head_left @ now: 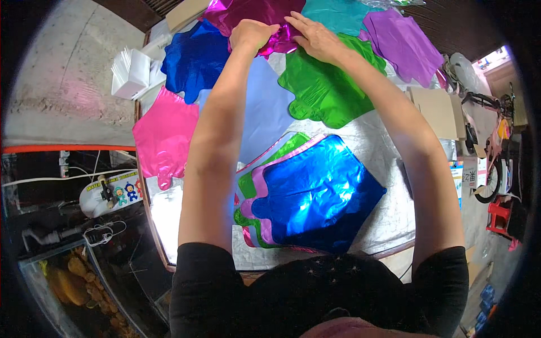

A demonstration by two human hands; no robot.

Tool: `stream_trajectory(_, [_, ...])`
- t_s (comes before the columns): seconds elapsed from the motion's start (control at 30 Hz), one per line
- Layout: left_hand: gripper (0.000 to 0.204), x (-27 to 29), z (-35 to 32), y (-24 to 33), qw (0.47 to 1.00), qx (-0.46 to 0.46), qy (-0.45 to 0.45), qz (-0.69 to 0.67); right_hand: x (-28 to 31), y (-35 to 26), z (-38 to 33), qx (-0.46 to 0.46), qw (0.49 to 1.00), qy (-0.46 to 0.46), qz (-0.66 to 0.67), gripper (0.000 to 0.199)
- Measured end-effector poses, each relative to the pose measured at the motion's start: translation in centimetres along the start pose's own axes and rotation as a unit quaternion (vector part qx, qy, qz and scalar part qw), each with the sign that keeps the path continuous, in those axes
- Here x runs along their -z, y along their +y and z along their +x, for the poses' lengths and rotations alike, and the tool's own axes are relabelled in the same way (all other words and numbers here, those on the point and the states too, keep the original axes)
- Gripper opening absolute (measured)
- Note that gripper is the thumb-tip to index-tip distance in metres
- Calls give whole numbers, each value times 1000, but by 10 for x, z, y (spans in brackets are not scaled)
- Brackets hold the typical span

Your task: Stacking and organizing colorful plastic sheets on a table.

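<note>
Both arms stretch to the far side of the table, over a magenta foil balloon (248, 12) lying flat. My left hand (253, 35) is closed on its near edge, fingers curled and thumb pointing right. My right hand (316, 40) rests beside it with fingers stretched out, the tips touching the crinkled magenta foil. Under the right wrist lies a flat green foil balloon (327, 90). A dark blue one (194, 59) lies left of my left hand, and a pale blue one (265, 101) between my forearms. What the left fingers cover is hidden.
Nearest me is a fanned stack topped by a shiny blue balloon (315, 191). Pink (166, 127), teal (338, 16) and purple (403, 45) balloons lie around the table. A white box of papers (132, 73) stands left, a cardboard box (434, 110) right.
</note>
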State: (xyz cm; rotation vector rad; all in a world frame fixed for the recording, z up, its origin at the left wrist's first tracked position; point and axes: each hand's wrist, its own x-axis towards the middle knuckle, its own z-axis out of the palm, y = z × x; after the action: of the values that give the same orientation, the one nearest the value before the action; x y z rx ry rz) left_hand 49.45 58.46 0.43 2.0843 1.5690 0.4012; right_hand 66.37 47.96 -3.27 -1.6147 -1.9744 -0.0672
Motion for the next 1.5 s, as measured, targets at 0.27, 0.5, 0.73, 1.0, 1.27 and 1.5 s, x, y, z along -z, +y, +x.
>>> stream_trajectory(0.27, [41,-6,11,-13,1000,-12,22,-19,7,-2,-6,-17,994,-4,-105,44])
stream_trajectory(0.5, [36,-9,8,-8,997,-60,42,-17,2,-20,7,-1,980,-92,-177,40])
stream_trajectory(0.73, [29,24,12,11,985,-111,122,-44,-7,-18,13,-62,967,-162,-186,46])
stream_trajectory(1.0, [16,129,53,5,924,-157,318,-144,-10,-27,15,-103,974,-167,-111,46])
stream_trajectory(1.27, [17,259,18,-19,894,-146,341,-250,-14,-17,21,-94,976,-177,-86,46])
stream_trajectory(1.5, [17,243,-71,-13,916,-204,219,-267,12,-40,12,-115,984,-136,30,50])
